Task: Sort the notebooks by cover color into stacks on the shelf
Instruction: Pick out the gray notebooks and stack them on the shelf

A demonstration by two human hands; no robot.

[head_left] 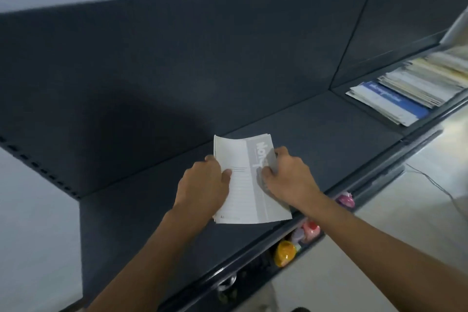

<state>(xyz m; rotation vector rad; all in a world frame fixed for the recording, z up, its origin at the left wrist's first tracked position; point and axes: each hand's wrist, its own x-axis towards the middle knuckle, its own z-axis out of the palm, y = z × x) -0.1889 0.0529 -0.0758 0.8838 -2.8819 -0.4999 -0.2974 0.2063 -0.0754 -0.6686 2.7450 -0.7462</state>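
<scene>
Your left hand (206,180) and right hand (286,176) both clasp 1 small grey-covered notebook stack (247,182), thumbs on its cover, at frame centre on the dark shelf (329,134). More notebooks (410,88) lie well apart, right edge.

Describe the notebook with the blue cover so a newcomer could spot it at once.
Follow the dark grey metal shelf to its right-hand section, past the upright divider. A slanted pile of pale cream and white notebooks lies there. The blue-covered notebook sits near the pile's left end, the only saturated blue cover, with white lettering.
</scene>
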